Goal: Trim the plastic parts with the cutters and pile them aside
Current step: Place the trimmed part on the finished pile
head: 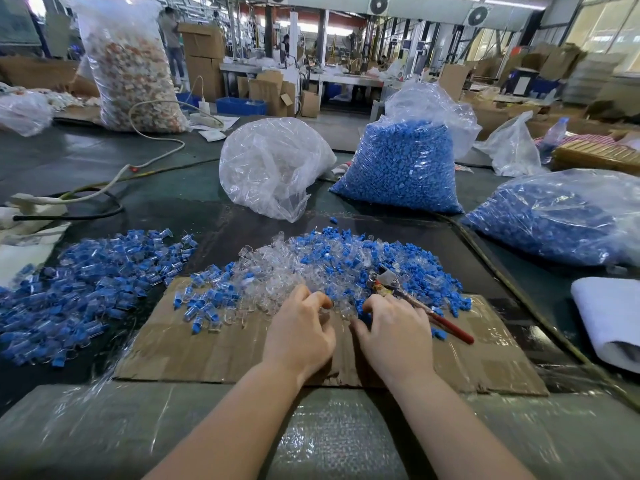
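Both hands curl at the near edge of the parts pile (332, 268), frame centre: left hand (301, 332) and right hand (394, 336) fingertips hidden (grip unclear). Cutters (412, 299) lie beside right hand. No legible writing.

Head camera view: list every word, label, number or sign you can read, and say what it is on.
None can be read.
Water bottle: its label is too blurred.
Cardboard boxes at the back: no print can be made out.
Cutters, cardboard sheet and bags: no text shows.
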`<state>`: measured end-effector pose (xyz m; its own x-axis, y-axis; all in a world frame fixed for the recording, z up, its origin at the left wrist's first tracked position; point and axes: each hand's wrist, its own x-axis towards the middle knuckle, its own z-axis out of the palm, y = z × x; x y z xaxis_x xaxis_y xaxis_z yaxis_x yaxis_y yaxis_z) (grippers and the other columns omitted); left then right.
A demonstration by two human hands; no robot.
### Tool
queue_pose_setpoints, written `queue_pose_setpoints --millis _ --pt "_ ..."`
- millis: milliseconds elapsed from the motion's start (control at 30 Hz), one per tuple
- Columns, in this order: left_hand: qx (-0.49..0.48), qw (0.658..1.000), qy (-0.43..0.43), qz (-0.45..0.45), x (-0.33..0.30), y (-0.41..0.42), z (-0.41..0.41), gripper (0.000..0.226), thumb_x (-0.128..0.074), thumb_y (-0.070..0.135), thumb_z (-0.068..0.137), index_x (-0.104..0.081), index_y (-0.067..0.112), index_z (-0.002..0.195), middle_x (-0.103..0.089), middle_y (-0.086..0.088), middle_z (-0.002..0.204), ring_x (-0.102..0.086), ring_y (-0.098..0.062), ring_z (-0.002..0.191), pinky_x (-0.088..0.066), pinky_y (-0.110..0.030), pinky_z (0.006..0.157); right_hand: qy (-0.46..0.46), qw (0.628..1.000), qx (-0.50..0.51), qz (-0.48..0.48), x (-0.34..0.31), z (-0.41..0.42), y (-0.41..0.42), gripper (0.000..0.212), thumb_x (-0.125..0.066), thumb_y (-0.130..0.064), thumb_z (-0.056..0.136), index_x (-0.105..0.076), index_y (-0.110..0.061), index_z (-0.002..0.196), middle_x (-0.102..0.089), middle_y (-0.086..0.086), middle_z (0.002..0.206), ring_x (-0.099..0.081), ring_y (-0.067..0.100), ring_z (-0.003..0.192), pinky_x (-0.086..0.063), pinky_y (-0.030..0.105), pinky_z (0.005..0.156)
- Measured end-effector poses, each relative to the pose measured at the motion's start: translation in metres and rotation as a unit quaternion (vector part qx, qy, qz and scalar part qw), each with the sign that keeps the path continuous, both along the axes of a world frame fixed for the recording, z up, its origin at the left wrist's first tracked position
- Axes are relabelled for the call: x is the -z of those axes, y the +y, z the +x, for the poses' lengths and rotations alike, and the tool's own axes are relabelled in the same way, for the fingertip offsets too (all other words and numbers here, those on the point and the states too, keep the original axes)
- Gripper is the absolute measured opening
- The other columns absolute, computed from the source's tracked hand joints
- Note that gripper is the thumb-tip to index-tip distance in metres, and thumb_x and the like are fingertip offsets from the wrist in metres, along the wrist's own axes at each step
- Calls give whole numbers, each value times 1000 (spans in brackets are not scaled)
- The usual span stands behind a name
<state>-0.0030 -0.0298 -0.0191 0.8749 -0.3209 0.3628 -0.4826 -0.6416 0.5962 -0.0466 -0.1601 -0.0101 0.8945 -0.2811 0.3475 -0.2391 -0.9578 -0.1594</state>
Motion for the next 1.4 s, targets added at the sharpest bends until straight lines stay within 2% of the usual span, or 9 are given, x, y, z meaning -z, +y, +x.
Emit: queue_pose_setpoints --millis 133,233,433,567,733,933,1033,1167,1400 --pt "19 999 -7 -24 3 -1 0 21 -58 8 84 -66 15 103 -40 16 83 -44 -2 73 -34 -5 66 15 1000 13 -13 4 3 2 9 -45 -29 95 -54 -28 94 -58 -9 99 -54 14 100 -33 31 83" --pt "27 998 -6 -51 4 0 0 20 -65 6 83 -68 14 101 -47 15 85 -45 2 71 -32 4 70 8 999 22 -21 7 2 6 12 -44 -21 94 -54 -27 95 -57 -10 98 -53 13 98 -29 30 79" --pt "20 996 1 -85 4 2 -1 25 -67 5 82 -68 13 105 -63 7 92 -55 -4 81 -35 1 76 -67 997 39 4 12 -2 13 11 -62 -9 84 -63 -19 80 -62 -5 79 -59 18 80 -23 30 67" --pt "2 995 16 -102 5 2 -2 24 -65 5 84 -68 14 105 -68 5 93 -58 -2 82 -36 4 75 -114 993 27 17 15 -4 12 13 -71 -12 79 -62 -17 72 -61 -4 70 -60 20 68 -31 30 64" --pt "-22 995 6 -98 3 4 -4 16 -65 12 85 -70 17 99 -66 9 90 -54 2 78 -33 6 71 -124 992 5 33 16 -5 13 10 -69 -20 82 -62 -17 76 -63 -4 74 -61 19 72 -37 34 69" --pt "-5 994 14 -107 1 6 -6 14 -65 5 83 -71 14 93 -64 7 87 -58 -4 81 -44 -6 77 -96 995 -13 39 16 -5 12 9 -62 -21 87 -61 -16 80 -63 -3 78 -60 21 77 -39 36 71" --pt "8 995 2 -103 -1 6 -7 11 -67 9 82 -72 13 91 -63 9 84 -54 2 76 -38 3 74 -85 995 -17 40 17 -5 11 10 -58 -24 89 -60 -17 82 -62 -4 81 -59 20 80 -39 36 74" --pt "12 993 6 -117 -1 6 -5 9 -72 13 79 -73 14 87 -60 15 78 -53 8 72 -36 5 73 -85 995 -17 45 16 -5 11 11 -57 -24 89 -59 -18 81 -62 -4 81 -58 19 79 -38 35 74" --pt "37 983 56 -170 3 5 -3 31 -71 -1 77 -69 15 104 -62 15 83 -62 1 80 -49 -10 79 -125 989 -25 77 14 -7 13 10 -62 -17 87 -58 -15 77 -62 -3 74 -58 22 71 -36 34 68"
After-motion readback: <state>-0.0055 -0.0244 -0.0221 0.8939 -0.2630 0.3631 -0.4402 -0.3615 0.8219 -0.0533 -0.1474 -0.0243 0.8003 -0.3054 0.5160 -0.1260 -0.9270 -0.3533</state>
